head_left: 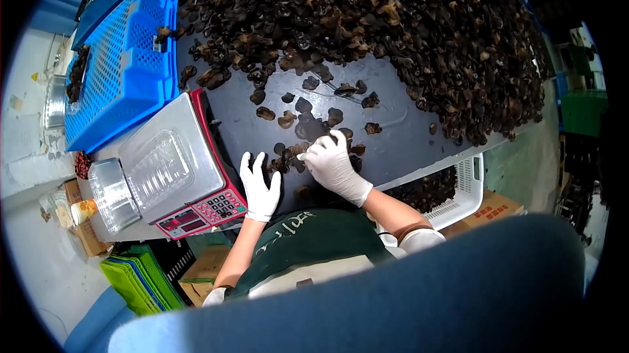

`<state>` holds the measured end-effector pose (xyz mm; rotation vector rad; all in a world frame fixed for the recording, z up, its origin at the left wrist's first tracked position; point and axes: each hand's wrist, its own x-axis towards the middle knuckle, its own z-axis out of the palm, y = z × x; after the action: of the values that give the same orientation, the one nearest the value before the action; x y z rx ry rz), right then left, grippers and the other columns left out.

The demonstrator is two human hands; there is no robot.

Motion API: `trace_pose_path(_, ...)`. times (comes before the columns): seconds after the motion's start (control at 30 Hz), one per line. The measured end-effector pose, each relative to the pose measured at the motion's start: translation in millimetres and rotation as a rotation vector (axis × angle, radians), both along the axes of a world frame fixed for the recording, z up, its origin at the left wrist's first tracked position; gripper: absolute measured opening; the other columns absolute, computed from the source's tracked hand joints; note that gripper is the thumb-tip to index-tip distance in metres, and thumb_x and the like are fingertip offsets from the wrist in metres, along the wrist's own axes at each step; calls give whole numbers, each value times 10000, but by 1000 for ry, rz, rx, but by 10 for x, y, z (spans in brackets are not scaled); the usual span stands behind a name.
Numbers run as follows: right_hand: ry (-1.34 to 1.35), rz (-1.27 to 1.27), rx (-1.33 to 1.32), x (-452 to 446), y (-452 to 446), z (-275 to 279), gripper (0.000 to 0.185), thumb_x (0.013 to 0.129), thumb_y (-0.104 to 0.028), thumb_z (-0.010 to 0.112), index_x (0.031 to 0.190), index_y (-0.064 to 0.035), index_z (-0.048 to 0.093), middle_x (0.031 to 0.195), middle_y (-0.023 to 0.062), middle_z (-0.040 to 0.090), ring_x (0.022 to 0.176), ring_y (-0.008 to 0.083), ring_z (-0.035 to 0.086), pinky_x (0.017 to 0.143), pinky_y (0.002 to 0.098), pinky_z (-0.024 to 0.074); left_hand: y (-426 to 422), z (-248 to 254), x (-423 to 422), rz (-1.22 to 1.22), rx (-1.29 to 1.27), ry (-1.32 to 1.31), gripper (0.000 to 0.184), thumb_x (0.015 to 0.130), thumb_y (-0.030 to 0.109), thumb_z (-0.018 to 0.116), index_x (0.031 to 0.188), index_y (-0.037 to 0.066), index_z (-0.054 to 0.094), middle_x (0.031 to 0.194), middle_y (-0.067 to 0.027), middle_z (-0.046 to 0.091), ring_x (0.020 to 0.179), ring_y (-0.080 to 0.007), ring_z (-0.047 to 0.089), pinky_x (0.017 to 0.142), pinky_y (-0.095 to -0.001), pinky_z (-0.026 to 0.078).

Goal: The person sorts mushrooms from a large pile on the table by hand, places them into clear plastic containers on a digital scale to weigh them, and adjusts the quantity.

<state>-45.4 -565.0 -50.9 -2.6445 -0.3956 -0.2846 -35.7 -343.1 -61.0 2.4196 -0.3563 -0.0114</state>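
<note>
One heap of dark pieces [367,32], cut off at the top and past counting, lies beyond and right of the red-edged scale [219,207]; one blue crate [124,71] stands just beyond it; the left hand [262,197], just right of the scale, is spread, visibly holding nothing; the right hand [335,167], farther right, half-curls at loose pieces [311,128]; whether it grips any, I cannot tell.
</note>
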Motion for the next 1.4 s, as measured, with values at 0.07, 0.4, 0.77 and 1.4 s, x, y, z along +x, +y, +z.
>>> trace_pose_path(0.07,-28,-55,147,6,-150,149,109,789,-147,696,888,-193,696,817,-22,618,905,213,568,967,474,347,3,-16,-3,2,1,-3,581,822,121,702,1360,59,490,1459,-252,333,1331,-418,370,1116,-462,316)
trace_pose_path(0.4,4,-298,343,71,-899,386,88,843,-65,677,918,-38,714,793,98,682,754,272,641,705,345,493,-177,31,258,-36,15,-119,531,807,132,701,1305,39,541,1357,-248,447,1254,-415,437,1071,-474,356)
trace_pose_path(0.77,-231,-137,109,1341,-430,-553,273,854,-56,583,1118,-92,640,999,110,652,969,317,615,859,416,499,-564,232,343,-525,94,-39,331,698,201,753,1002,109,658,947,-101,554,886,-301,542,761,-409,445)
trace_pose_path(1.4,964,-17,1372,-237,-328,402,316,925,-138,668,1228,-65,613,834,-24,594,687,47,526,605,212,442,-610,584,188,-456,-269,52,270,690,76,796,925,98,666,1085,-116,573,1029,-298,561,887,-393,452)
